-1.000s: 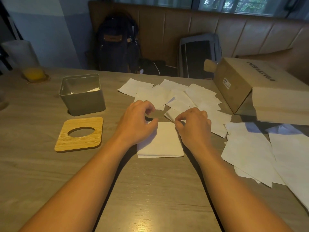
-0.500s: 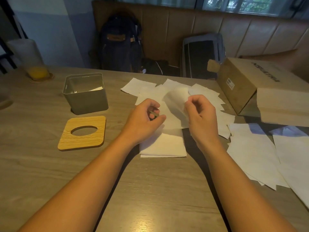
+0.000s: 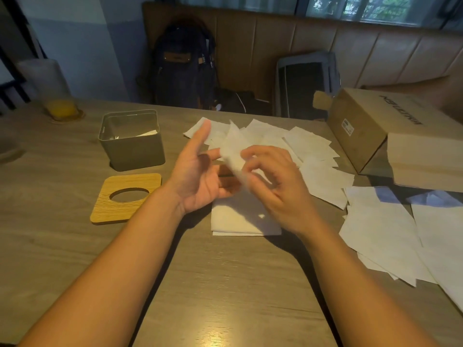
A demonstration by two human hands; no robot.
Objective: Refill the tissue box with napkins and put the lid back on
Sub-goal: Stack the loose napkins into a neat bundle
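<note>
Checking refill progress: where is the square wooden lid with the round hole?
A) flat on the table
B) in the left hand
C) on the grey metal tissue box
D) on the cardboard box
A: the square wooden lid lies flat on the table beside the open grey metal tissue box.

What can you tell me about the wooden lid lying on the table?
The lid is a flat, rounded square board with a light wood-grain look and an oval hole cut through its middle. It lies flat on the table, on the near side of the open grey tissue box with a gap between them, and to the left of the left hand. Only the table touches it.
</note>
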